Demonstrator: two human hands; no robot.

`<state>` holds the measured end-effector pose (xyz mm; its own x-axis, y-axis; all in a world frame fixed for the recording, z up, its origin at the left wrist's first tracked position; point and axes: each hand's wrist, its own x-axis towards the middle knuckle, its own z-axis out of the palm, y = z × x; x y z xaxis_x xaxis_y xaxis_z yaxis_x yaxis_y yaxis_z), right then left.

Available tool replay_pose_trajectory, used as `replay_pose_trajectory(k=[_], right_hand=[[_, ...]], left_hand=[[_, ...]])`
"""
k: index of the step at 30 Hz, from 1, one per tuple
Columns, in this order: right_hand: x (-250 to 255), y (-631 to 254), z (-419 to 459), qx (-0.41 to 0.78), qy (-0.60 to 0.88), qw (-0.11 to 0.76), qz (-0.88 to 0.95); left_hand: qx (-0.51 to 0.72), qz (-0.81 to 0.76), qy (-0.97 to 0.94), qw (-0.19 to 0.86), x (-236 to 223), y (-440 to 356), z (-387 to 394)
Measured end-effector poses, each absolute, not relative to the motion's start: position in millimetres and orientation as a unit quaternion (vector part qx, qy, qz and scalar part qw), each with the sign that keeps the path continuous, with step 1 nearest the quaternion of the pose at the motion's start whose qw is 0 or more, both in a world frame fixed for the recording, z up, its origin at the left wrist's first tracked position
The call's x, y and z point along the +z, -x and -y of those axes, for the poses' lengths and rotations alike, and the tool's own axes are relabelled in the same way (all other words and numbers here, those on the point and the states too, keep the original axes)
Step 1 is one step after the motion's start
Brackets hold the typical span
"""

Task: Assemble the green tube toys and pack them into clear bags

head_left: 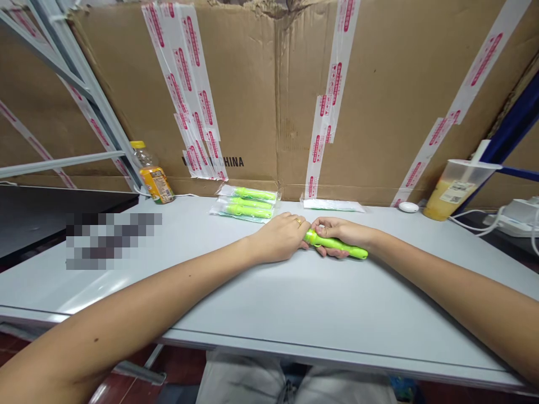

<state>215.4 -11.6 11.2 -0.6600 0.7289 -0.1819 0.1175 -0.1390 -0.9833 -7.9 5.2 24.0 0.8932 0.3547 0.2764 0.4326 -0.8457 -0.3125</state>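
Observation:
A slim bright green handle-like tube (337, 244) lies across my hands, just above the front part of the table. My right hand (330, 233) is closed around its middle, thumb on top and fingers underneath; the narrow end sticks out to the right. My left hand (286, 237), with a ring on one finger, is curled over the tube's left end, hiding it. Whether anything else sits inside the left hand cannot be seen. Behind my left hand lie several similar green tubes (249, 211) in clear plastic sleeves, side by side.
A flat clear packet (332, 206) lies at the back of the grey table (269, 303). An orange drink bottle (155, 177) stands back left. At the right are a small white round object (408, 207), a plastic cup of yellow drink (452, 191) and a power strip (516, 219). Taped cardboard (252, 84) rises behind.

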Motion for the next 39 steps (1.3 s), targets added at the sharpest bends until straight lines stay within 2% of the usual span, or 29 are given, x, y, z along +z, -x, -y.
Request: replay_pose_trajectory(k=[3, 6, 14, 17, 21, 25, 28, 32, 35, 39], right_hand=[[12, -218, 10, 0.708, 0.316, 0.220, 0.592], [11, -221, 9, 0.712, 0.299, 0.213, 0.599], [13, -210, 20, 0.522, 0.381, 0.257, 0.719], [17, -206, 25, 0.464, 0.400, 0.249, 0.750], [15, -206, 24, 0.479, 0.400, 0.250, 0.741], [12, -211, 18, 0.601, 0.358, 0.254, 0.668], [12, -218, 14, 0.691, 0.323, 0.222, 0.608], [13, -221, 13, 0.702, 0.311, 0.203, 0.607], [16, -217, 17, 0.613, 0.339, 0.219, 0.680], [22, -210, 27, 0.297, 0.415, 0.234, 0.827]], left_hand=[[-0.140, 0.172, 0.943, 0.249, 18, 6, -9], [-0.153, 0.167, 0.941, 0.252, 21, 6, -8], [-0.070, 0.255, 0.964, 0.021, 42, 16, 2], [-0.045, 0.270, 0.962, -0.010, 44, 19, 2], [-0.060, 0.248, 0.965, 0.064, 35, 16, -3], [-0.112, 0.181, 0.960, 0.182, 25, 12, -8], [-0.146, 0.158, 0.943, 0.253, 24, 9, -7], [-0.145, 0.152, 0.939, 0.274, 30, 9, -5], [-0.120, 0.172, 0.957, 0.202, 36, 11, -3], [-0.073, 0.244, 0.965, 0.069, 41, 17, 1]])
